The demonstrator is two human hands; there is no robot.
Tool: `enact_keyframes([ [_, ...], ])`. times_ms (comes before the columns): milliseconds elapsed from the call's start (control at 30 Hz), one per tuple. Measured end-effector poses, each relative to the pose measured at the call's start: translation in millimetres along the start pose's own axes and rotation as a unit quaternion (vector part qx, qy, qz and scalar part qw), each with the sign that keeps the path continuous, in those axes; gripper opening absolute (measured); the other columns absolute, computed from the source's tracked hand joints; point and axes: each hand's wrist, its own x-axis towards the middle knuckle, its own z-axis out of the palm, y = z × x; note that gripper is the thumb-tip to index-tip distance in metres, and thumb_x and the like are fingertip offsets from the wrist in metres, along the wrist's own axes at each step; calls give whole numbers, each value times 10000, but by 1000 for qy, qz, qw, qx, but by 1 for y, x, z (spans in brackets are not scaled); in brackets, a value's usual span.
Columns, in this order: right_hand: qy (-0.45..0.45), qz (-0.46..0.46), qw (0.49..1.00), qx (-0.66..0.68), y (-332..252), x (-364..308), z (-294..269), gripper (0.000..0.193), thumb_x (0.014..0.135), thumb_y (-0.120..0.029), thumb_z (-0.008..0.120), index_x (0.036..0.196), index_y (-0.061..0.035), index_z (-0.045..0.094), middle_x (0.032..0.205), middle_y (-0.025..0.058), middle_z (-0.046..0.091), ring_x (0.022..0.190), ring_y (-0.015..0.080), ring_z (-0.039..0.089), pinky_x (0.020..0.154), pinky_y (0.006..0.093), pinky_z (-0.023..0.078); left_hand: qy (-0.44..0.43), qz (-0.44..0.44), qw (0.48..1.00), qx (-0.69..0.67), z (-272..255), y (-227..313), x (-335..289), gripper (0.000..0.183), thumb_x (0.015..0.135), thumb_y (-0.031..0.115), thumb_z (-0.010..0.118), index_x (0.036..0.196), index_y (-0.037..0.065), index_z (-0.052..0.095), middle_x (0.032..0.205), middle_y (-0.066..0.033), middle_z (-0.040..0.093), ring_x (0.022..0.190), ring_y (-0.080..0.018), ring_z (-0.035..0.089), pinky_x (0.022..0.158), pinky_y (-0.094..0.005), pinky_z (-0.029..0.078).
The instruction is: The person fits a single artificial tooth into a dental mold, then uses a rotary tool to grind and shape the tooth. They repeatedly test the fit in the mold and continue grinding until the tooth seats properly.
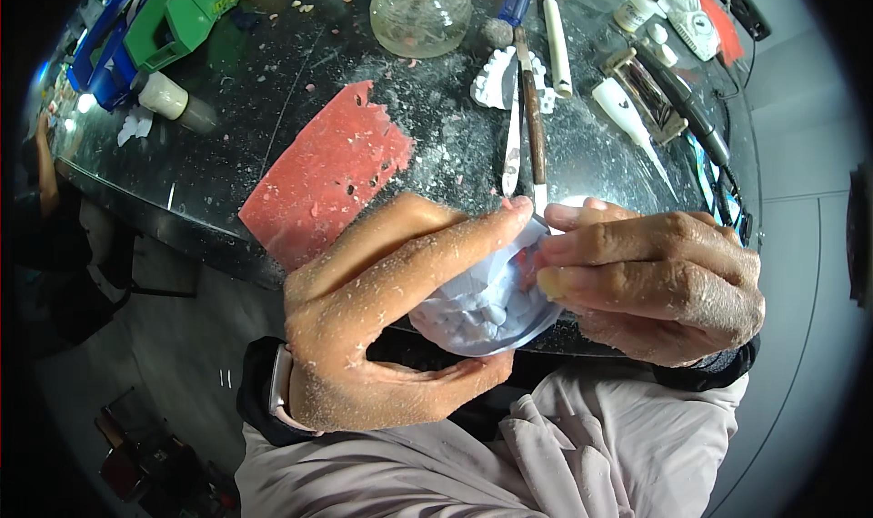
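A whitish plaster dental cast (pixel 486 309) is held above my lap, just off the near edge of the bench. My left hand (pixel 355 327) curves around it, index finger along the top and thumb at the lower rim. A patch of reddish-pink wax (pixel 527 263) shows on the cast's right side. Against that side press the bent, bunched fingertips of my right hand (pixel 668 286); the thumb is largely hidden, and any small thing between those fingers cannot be seen. Pale dust coats both hands.
On the dusty dark bench (pixel 273 90) lie a torn red wax sheet (pixel 332 168), a wooden-handled wax knife (pixel 530 109), a metal blade (pixel 512 150) and another cast (pixel 493 81). Farther back stands a glass burner (pixel 421 18). A nozzle bottle (pixel 623 109) and black handpiece (pixel 682 90) lie right.
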Motion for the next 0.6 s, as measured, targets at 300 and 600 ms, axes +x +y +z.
enact_keyframes([
  [300,-3,55,998,-28,-12,-4,-6,241,665,17,770,891,48,693,874,201,688,819,262,701,812,414,584,-49,-17,999,7,2,15,2,720,504,-28,842,1172,-84,580,984,-131,586,876,-177,619,769,-286,512],
  [600,17,35,998,-53,-11,-10,0,202,675,-15,778,867,-33,717,863,164,677,807,219,699,785,372,597,-48,15,999,18,2,-10,-6,706,556,102,866,1163,-93,562,966,-154,613,861,-185,626,738,-293,523],
])
